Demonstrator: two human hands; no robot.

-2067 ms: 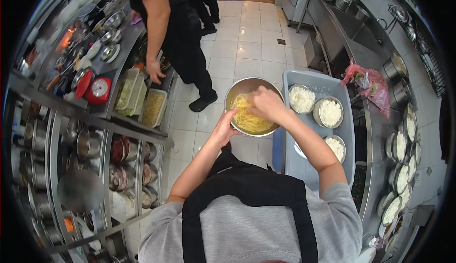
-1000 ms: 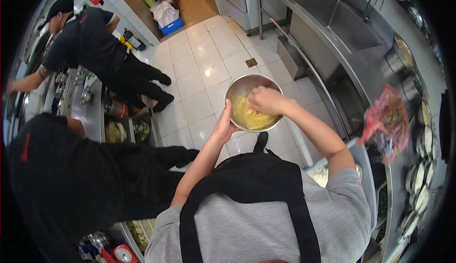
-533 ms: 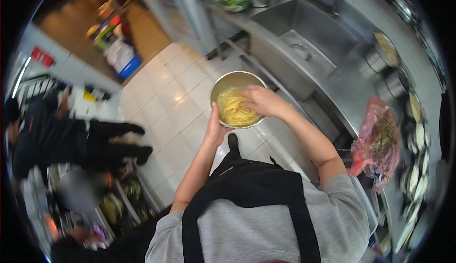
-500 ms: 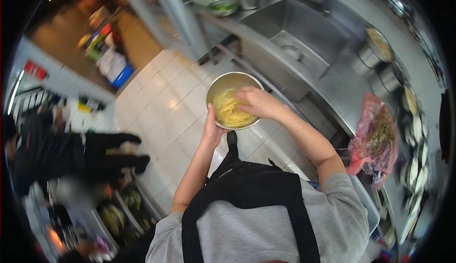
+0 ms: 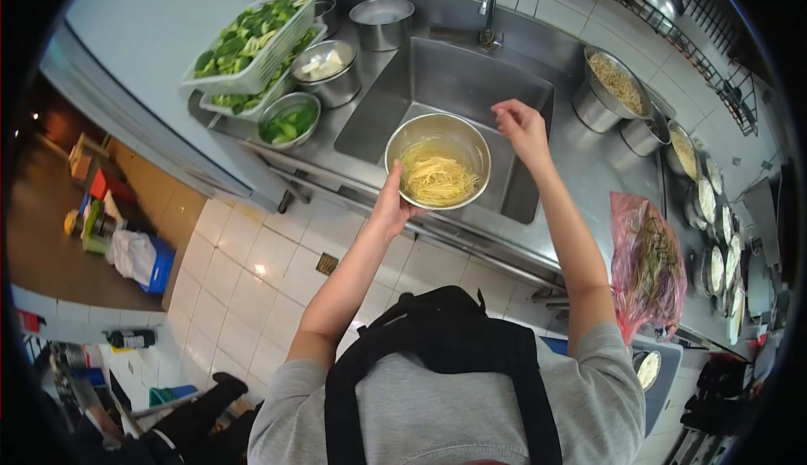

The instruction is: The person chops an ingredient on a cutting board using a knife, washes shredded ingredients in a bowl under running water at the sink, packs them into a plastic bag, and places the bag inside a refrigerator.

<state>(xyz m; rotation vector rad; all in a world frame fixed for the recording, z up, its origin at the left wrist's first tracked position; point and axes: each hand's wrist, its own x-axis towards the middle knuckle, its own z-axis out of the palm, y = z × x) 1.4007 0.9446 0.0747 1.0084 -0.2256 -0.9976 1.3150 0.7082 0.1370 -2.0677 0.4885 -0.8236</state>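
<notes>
My left hand [image 5: 392, 204] grips the left side of a round steel bowl [image 5: 480, 144], thumb at the rim and fingers underneath. Inside lie thin yellow shreds [image 5: 441, 181] in what looks like water. The bowl is held at the front edge of a steel sink [image 5: 445, 70]. Apart from the bowl, to its right, my right hand [image 5: 523, 131] hovers over the sink. Its fingers are curled and pinched together; whether anything small is between them is not visible.
Left of the sink stand a basket of chopped green vegetables [image 5: 252, 36] and a bowl of greens [image 5: 290, 120]. A tap [image 5: 489, 15] rises behind it. On the right are a pot of pale strands [image 5: 618, 83] and a pink plastic bag [image 5: 647, 263]. Another person's leg [image 5: 202, 406] shows lower left.
I have turned and come up to the sink, bringing the bowl along. My right hand has left the shreds and moved out to the right of the bowl. My left hand keeps its hold.
</notes>
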